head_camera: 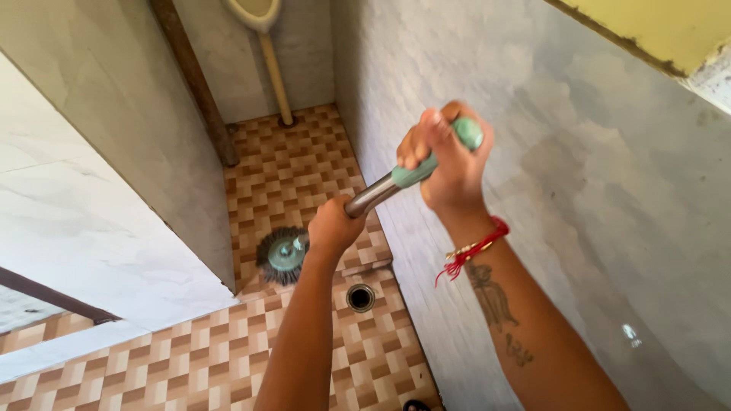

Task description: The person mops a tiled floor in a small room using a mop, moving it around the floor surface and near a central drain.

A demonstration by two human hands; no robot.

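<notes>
Both fists grip the brush (282, 254) shaft: right hand (449, 164) closed on the green end, left hand (333, 227) clenched lower down. The bristle head rests on tiles just beyond the left hand; pressed hard, it could skid toward the drain (360, 297).

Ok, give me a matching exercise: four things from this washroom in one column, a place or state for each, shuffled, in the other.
Things:
1. brush head
2. right hand
3. left hand
4. drain

Places or states:
A. round hole in the floor by the wall
B. grips the green handle end
C. grips the metal shaft lower down
D. pressed on the checked tiles

Pairs: 1-D, 2-B, 3-C, 4-A
</notes>
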